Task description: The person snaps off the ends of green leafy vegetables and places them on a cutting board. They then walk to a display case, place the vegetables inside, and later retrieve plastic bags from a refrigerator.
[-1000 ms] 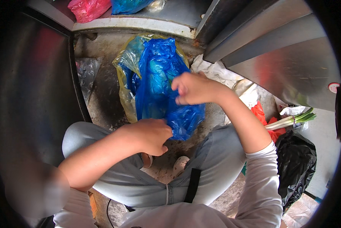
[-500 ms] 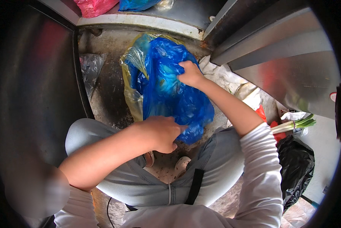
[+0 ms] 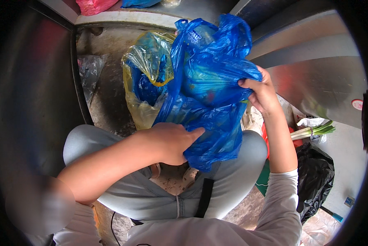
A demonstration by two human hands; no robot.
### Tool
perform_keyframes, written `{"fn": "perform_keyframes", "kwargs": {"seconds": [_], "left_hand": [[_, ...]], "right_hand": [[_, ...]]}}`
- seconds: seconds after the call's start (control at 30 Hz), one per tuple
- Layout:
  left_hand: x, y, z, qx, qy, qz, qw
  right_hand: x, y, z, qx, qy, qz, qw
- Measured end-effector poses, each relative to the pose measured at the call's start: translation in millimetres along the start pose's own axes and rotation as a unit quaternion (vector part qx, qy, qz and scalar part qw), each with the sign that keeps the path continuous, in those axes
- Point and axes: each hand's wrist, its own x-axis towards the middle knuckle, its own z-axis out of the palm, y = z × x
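Note:
A blue plastic bag [image 3: 210, 78] spreads out in front of me above the floor, its handles splayed at the far end. Something greenish shows faintly through its film; I cannot make out what. My right hand [image 3: 264, 92] pinches the bag's right edge, thumb on top, pulling the film taut. At the near edge, my left hand [image 3: 169, 141] is closed on the same bag, its index finger lying along the film. Against the bag's left side stands a translucent yellow plastic bag [image 3: 137, 110], its mouth open, with more blue plastic inside.
Steel cabinet sides rise at left [image 3: 40, 82] and right [image 3: 315, 78]. A clear plastic bag [image 3: 89, 74] lies by the left one. Spring onions [image 3: 313, 131] and a black plastic bag [image 3: 315, 176] are at the right. Pink [image 3: 96, 6] and blue bags sit on the far ledge.
My right hand has moved right and nearer, stretching the blue bag wider and lifting it. Its handles now splay out at the far end. My left hand stays nearly in place.

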Motion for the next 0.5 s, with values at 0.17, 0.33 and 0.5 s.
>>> {"fn": "perform_keyframes", "kwargs": {"seconds": [0.17, 0.33, 0.5], "left_hand": [[4.0, 2.7, -1.0, -0.040, -0.070, 0.015, 0.997], [6.0, -5.0, -2.0, -0.026, 0.011, 0.046, 0.999], [-1.0, 0.6, -4.2, 0.011, 0.154, 0.031, 0.988]], "right_hand": [[2.3, -17.2, 7.9, 0.099, 0.020, -0.027, 0.995], [4.3, -12.6, 19.2, 0.073, 0.035, -0.053, 0.995], [1.2, -10.2, 12.7, -0.019, 0.068, -0.085, 0.994]]}}
